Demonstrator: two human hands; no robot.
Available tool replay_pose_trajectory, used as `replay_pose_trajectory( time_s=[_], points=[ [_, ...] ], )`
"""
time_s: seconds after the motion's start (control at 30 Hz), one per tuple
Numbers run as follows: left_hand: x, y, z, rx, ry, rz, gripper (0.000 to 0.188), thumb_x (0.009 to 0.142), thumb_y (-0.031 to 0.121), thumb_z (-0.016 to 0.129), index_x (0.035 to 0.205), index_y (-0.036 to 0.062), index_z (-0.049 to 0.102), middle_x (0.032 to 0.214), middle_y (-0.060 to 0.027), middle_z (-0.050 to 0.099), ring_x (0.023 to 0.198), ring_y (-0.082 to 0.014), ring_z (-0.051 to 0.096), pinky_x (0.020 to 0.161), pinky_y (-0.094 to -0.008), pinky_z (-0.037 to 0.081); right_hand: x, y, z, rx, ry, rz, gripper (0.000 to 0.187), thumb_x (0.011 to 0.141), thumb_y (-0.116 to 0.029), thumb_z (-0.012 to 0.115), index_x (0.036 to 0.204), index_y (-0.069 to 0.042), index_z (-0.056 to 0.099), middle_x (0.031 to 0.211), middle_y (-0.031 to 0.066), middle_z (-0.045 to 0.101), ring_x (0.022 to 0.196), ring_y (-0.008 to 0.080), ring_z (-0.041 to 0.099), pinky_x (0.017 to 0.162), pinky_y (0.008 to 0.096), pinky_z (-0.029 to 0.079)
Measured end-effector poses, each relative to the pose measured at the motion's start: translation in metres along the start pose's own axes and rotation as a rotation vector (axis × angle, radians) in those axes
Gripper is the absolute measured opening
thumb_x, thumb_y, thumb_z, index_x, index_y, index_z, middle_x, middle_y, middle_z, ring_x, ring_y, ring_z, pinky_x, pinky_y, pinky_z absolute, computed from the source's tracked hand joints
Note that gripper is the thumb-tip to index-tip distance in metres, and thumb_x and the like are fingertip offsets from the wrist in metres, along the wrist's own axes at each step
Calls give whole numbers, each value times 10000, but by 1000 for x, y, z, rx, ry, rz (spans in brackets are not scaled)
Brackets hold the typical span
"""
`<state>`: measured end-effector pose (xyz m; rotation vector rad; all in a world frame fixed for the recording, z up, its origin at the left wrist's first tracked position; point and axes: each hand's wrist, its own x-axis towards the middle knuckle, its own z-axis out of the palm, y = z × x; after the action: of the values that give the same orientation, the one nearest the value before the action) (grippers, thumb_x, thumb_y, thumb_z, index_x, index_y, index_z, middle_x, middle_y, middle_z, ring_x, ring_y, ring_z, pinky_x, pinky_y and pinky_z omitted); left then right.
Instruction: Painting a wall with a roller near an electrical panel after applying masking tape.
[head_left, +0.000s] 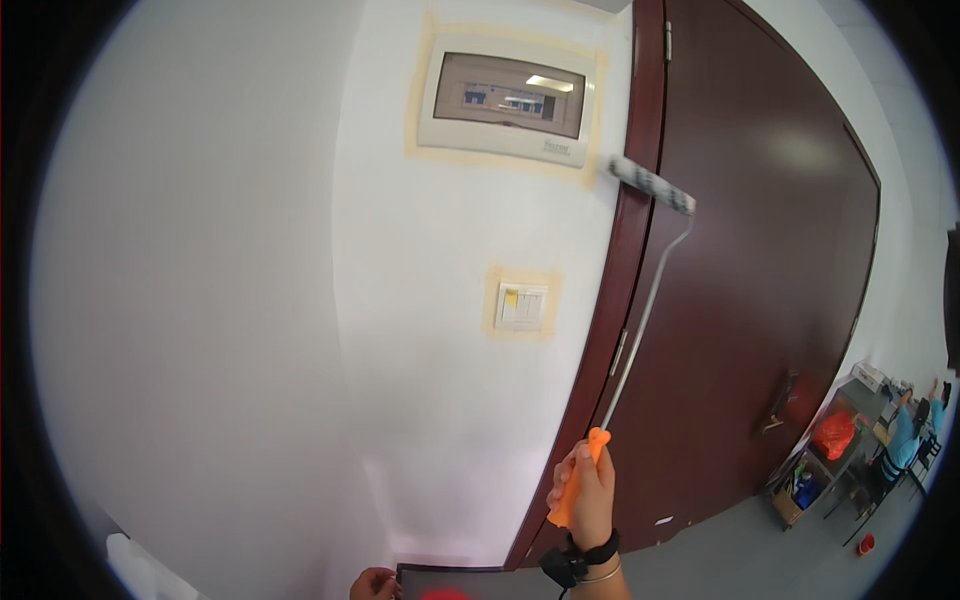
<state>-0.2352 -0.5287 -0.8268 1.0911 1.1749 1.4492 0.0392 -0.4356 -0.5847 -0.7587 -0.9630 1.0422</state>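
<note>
Right hand [594, 492]: grip closed round the orange handle [567, 502] of the roller [652, 185]. Roller head raised, tilted, across the door frame [612, 265] at the wall's [450, 220] right edge, just beside the panel's [430, 132] lower right corner; contact unclear. Left hand [374, 585] cut off by view's lower edge; cannot tell its grip.

Right hand [585, 487] is clenched, left hand [374, 584] low.
</note>
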Motion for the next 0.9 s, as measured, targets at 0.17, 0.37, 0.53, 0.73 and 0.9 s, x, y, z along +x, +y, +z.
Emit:
replay_pose_trajectory(
  time_s=[0.17, 0.37, 0.53, 0.73, 0.9],
  points=[
    [5, 9, 6, 12, 30, -23, 199, 916, 78, 569, 1088, -22, 566, 835, -82, 596, 714, -147, 568, 636, -263, 491, 25, -52, 13, 147, -162, -211, 218, 1011, -243, 408, 876, -73, 416, 648, 11, 439, 480, 79, 461, 375, 210, 419],
    [9, 8, 13, 23, 91, 12, 206, 914, 81, 574, 1092, -24, 568, 839, -81, 602, 723, -148, 574, 638, -258, 486, 65, -104, 53, 29, -282, -228, 242, 1002, -282, 443, 856, -89, 435, 653, 5, 464, 467, 75, 455, 383, 218, 403],
    [6, 12, 14, 31, 66, 13, 208, 915, 86, 573, 1093, -22, 570, 832, -82, 601, 719, -151, 572, 640, -260, 484, 83, -122, 76, -115, -323, -244, 272, 980, -336, 491, 878, -89, 442, 660, 4, 466, 464, 85, 464, 391, 238, 409],
    [5, 9, 7, 11, 83, 2, 198, 915, 81, 570, 1084, -21, 569, 833, -84, 601, 716, -151, 569, 643, -266, 492, 105, -128, 90, -178, -335, -245, 284, 976, -349, 501, 902, -83, 434, 675, 8, 468, 465, 91, 469, 392, 248, 420],
    [11, 4, 3, 2, 66, -6, 190, 917, 76, 567, 1082, -19, 573, 832, -81, 601, 716, -150, 568, 644, -270, 496, 119, -129, 92, -188, -385, -206, 311, 975, -375, 501, 897, -85, 423, 673, 8, 466, 462, 92, 463, 397, 254, 421]
  ],
)
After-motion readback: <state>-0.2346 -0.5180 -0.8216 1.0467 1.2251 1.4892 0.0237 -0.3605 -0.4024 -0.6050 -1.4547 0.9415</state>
